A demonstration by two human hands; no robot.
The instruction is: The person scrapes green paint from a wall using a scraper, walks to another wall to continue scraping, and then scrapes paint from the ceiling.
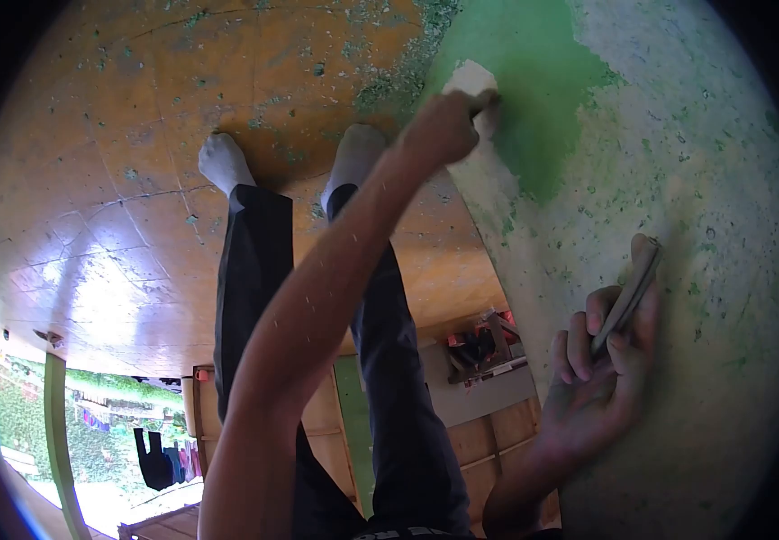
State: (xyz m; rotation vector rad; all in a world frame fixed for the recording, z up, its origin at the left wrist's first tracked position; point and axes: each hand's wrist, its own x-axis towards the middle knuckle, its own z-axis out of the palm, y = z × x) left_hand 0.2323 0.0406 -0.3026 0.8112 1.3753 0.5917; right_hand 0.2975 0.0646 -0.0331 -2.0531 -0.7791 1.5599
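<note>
My left hand (pixel 448 126) reaches across to the wall's lower part, beside a pale patch (pixel 472 77) at the edge of the green paint (pixel 543 99). Its fingers are curled together; what they hold, if anything, is hidden. Lower right, my right hand (pixel 601 378) is turned palm up, with its fingers closed around a slim grey tool (pixel 625 301). One finger lies along the tool, near the mottled, pale wall surface (pixel 714 315).
Green flakes (pixel 398 76) lie on the orange floor (pixel 137 135) along the wall. My socked feet (pixel 226 162) stand on this floor. Wooden panels (pixel 489 432), a shelf with objects (pixel 484 351) and a bright opening with hanging clothes (pixel 157 461) show at the bottom.
</note>
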